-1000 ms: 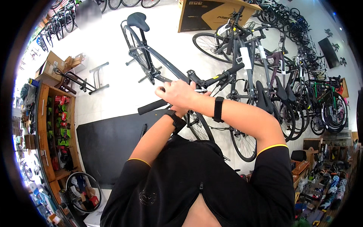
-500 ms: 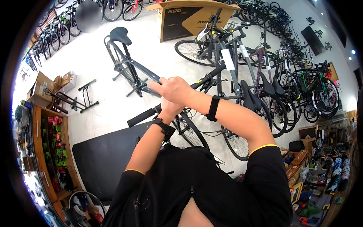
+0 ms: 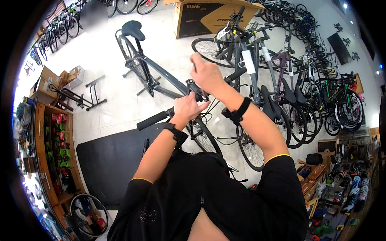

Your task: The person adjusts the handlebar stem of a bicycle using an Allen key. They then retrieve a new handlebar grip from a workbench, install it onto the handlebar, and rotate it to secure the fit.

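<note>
A large cardboard box [image 3: 209, 18] stands at the far side, parked bicycles [image 3: 297, 92] crowd the right, and a black floor mat [image 3: 108, 160] lies near left beside wooden shelves [image 3: 52, 156].

Grey bicycle frame [image 3: 169, 78], black saddle [image 3: 133, 29], black mat [image 3: 108, 158]

A pale tiled floor [image 3: 169, 48] is carrying everything here, with a grey bicycle [image 3: 161, 78] standing on it right under the hands. Below and to the left of the hands a black mat [image 3: 108, 160] is lying flat on the tiles, and farther left a black floor stand [image 3: 86, 94] and cardboard boxes [image 3: 48, 82] are sitting. To the right of the hands a row of parked bicycles [image 3: 289, 96] is standing, and beyond the hands a big cardboard carton [image 3: 213, 16] is resting.
</note>
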`<state>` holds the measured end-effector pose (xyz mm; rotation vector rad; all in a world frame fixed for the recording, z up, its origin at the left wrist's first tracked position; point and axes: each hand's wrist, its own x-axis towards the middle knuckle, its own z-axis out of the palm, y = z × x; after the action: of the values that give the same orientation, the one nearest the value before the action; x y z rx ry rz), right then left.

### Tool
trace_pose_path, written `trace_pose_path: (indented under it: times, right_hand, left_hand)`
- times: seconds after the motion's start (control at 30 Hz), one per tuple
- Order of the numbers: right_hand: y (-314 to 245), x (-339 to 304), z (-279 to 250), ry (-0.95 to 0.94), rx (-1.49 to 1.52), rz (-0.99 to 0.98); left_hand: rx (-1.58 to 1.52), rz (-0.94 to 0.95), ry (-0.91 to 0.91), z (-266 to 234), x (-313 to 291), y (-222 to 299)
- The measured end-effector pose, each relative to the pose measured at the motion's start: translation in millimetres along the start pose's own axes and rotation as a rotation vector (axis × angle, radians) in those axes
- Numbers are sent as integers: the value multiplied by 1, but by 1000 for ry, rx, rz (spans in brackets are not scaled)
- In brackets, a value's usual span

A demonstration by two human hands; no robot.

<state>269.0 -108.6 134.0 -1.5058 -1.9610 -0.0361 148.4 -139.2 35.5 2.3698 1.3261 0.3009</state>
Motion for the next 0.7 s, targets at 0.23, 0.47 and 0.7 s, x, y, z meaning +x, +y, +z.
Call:
trace_pose_path:
  times: [0.23, 0.47, 0.7]
  right_hand:
    - [27, 0, -13, 107, 90, 148]
    - [30, -1, -9, 55, 162, 197]
    - [21, 6, -7, -92, 33, -6]
  left_hand:
    - [-11, -9, -23, 1, 1, 0]
    - [-47, -10, -32, -3, -1, 2]
    - [-31, -36, -73, -2, 4, 3]
